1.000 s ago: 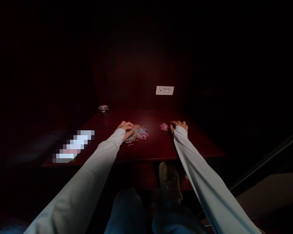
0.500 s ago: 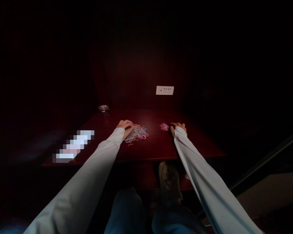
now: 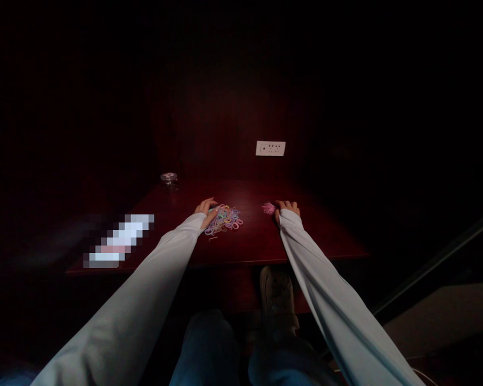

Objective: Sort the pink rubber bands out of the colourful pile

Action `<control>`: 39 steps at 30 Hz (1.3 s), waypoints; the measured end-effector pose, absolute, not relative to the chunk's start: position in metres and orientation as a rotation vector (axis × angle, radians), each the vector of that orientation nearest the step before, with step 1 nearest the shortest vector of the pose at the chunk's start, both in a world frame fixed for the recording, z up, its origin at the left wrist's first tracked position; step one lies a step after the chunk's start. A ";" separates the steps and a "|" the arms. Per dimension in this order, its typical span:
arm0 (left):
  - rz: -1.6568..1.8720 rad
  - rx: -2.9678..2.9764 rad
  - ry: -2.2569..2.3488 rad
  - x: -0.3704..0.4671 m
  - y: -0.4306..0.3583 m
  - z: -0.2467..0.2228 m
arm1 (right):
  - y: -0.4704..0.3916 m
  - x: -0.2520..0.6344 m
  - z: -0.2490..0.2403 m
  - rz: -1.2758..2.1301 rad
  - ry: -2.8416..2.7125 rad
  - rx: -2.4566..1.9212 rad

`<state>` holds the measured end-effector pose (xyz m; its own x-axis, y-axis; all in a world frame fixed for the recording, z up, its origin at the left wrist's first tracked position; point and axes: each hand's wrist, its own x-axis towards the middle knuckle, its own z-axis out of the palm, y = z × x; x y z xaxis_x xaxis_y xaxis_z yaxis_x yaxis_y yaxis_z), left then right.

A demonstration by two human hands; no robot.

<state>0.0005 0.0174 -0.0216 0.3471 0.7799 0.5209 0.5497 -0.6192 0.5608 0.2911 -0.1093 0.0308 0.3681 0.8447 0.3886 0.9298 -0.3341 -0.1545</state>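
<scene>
A pile of multicoloured hair ties point(image 3: 227, 221) lies on the dark red table point(image 3: 249, 244). My left hand point(image 3: 206, 208) rests at its left edge, fingers apart from the thumb, and I see nothing held in it. Further right is a smaller heap of pink hair ties point(image 3: 268, 208). At that heap's right side is my right hand point(image 3: 288, 207), its fingers spread and bent down to the tabletop, touching or nearly touching the pink ties. Its palm side is hidden.
A clear round jar with a lid point(image 3: 169, 181) stands at the table's back left. A bright, pixelated flat object point(image 3: 121, 241) lies at the front left. A white wall socket point(image 3: 270, 148) is on the back panel. Below the table edge a shoe point(image 3: 277, 295) shows.
My right hand has shifted left, closer against the pink heap. The fingers of my left hand have drawn back a little from the multicoloured pile and opened.
</scene>
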 end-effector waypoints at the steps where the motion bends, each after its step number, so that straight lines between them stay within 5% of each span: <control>1: 1.173 2.308 1.183 0.001 0.017 -0.020 | -0.109 0.290 0.032 -0.350 -1.527 -2.277; 11: 1.546 2.136 1.292 -0.016 0.011 0.017 | -0.102 0.236 0.040 -0.494 -1.822 -1.970; 21: 1.409 2.201 1.320 -0.011 0.006 0.015 | -0.079 0.168 0.030 -0.168 -2.094 -1.894; 39: 1.294 2.171 1.615 -0.012 -0.016 0.033 | -0.091 0.153 0.031 -0.198 -2.363 -1.246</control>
<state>-0.0117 -0.0160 0.0330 0.0527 0.8368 0.5449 0.7142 -0.4130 0.5651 0.1533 -0.0909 0.0312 -0.4850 0.7445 0.4588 0.8105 0.5797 -0.0841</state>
